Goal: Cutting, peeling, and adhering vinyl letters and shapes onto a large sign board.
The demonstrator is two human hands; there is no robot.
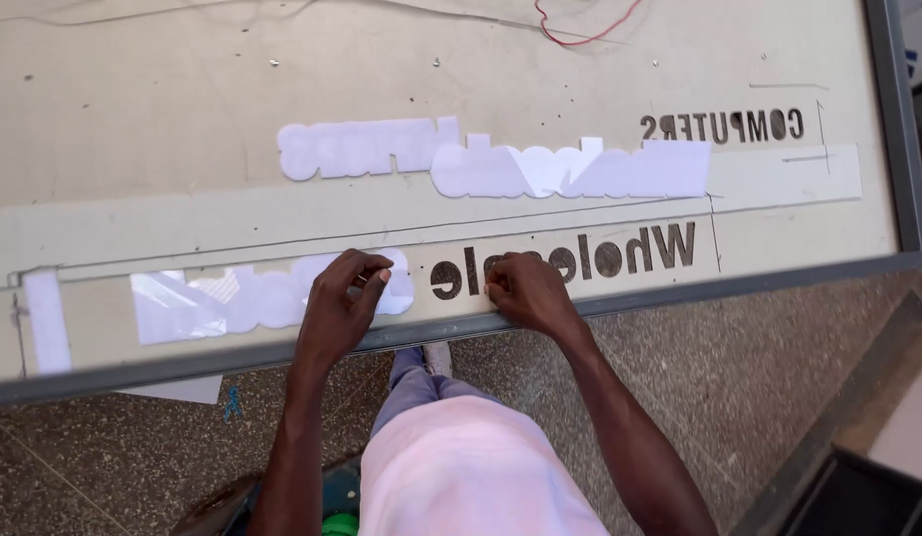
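While the right hand presses flat on the cut-out lettering at the desk near edge to steady it, the left hand pinches the white letter backing, fingers curled as if peeling.

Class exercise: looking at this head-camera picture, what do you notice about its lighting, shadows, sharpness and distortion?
Head view: soft, even light, no hard shadows or glare on the board; the frame edge bows slightly, a wide-lens effect; the left hand, right hand and white cutouts look slightly soft.
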